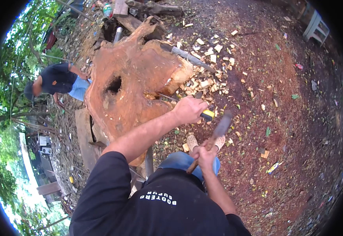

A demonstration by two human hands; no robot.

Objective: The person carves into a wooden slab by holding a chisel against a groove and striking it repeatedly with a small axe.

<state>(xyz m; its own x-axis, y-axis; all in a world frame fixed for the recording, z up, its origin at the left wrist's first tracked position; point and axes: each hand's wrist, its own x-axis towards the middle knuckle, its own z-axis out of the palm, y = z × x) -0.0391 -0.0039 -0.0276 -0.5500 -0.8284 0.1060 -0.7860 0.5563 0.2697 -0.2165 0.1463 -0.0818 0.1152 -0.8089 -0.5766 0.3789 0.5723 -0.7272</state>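
My left hand (189, 110) is closed around the yellow and black handle of a chisel (208, 115). Its thin metal blade reaches left into a notch in the edge of a big reddish-brown wood slab (134, 69). In my right hand (206, 154), lower and close to my body, is the wooden handle of a hammer (221, 126). The hammer's dark greyish head points up and away from me, just right of the chisel handle and apart from it; its exact shape is unclear. A dark hole (113, 84) opens in the slab's upper face.
Pale wood chips (205, 84) lie heaped by the slab's right edge. A grey pole (193, 59) juts from beneath it. Another person (57, 80) stands at its left side. My perforated clogs (220, 142) are below my hands. A pale plastic stool (317, 28) stands far right.
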